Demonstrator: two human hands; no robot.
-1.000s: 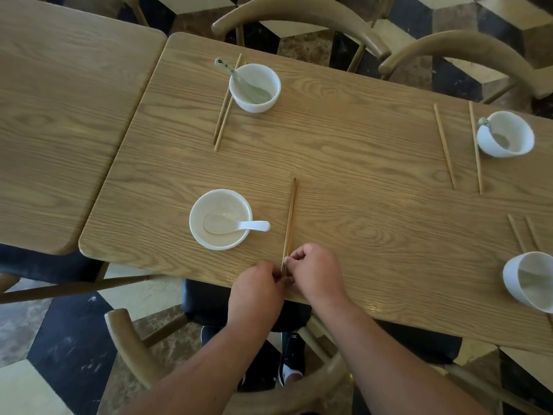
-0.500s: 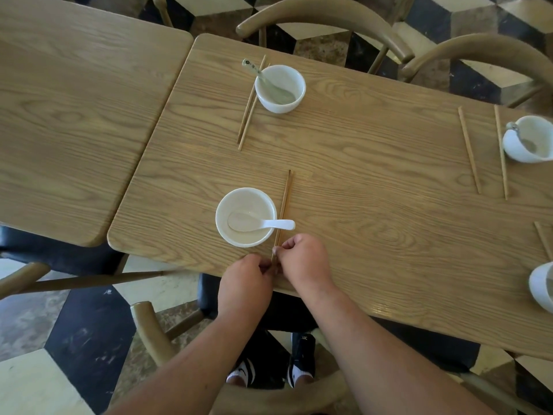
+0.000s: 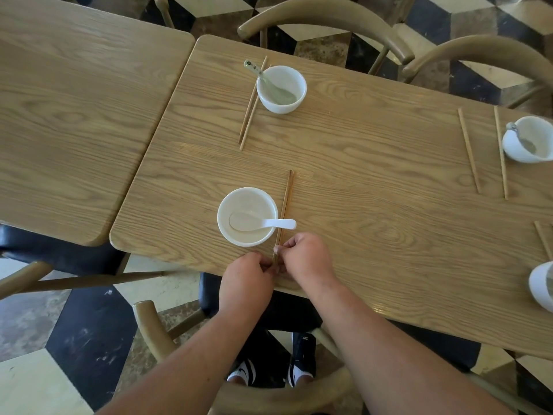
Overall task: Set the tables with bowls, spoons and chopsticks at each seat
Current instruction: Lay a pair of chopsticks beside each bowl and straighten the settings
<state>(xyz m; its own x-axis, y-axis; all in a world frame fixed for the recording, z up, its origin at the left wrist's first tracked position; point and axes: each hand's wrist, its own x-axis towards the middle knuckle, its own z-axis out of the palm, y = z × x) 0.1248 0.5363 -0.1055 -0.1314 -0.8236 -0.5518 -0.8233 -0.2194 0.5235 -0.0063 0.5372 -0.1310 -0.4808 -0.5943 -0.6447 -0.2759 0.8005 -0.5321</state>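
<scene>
A pair of wooden chopsticks [image 3: 286, 196] lies on the wooden table [image 3: 374, 181], just right of a white bowl [image 3: 239, 199] with a white spoon [image 3: 269, 223] in it. The spoon's handle crosses over the chopsticks. My left hand [image 3: 247, 278] and my right hand [image 3: 305, 259] meet at the table's near edge and both pinch the near ends of the chopsticks. Across the table stands a second white bowl [image 3: 282, 88] with a green spoon [image 3: 263, 80] and chopsticks [image 3: 251, 104] on its left.
At the right edge stand a bowl with a spoon [image 3: 528, 139], two spread chopsticks [image 3: 484, 152], another bowl [image 3: 541, 286] and chopstick ends [image 3: 542, 238]. A second table [image 3: 74, 109] adjoins on the left. Wooden chairs [image 3: 323, 16] ring the tables, one right below me.
Both hands have slid the chopsticks leftward along the near edge, from well right of the near bowl to right beside it, under the spoon handle.
</scene>
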